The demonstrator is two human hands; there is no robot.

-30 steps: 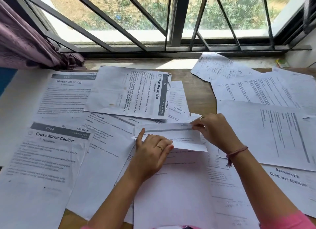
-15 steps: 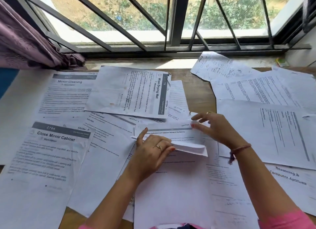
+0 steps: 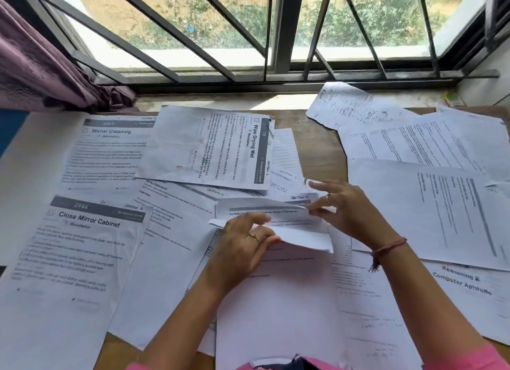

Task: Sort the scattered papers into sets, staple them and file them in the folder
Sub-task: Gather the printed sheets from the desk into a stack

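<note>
The person is leaning over a wooden surface that is lying under scattered papers. In the middle, both hands are working on one folded sheet. The left hand is resting on its near left part, fingers loosely bent over the fold, though I cannot tell whether they are gripping it. The right hand is pinching the sheet's upper right edge between thumb and lower fingers, with the index finger pointing out straight to the left. The sheet is lying on a blank page nearest the person. To the left, pages headed "Close Mirror Cabinet" and "Mirror Cleaning" are lying flat; a "Wipe Drying Mat" page is sitting turned sideways behind the hands. More printed pages are overlapping on the right, below a barred window.
</note>
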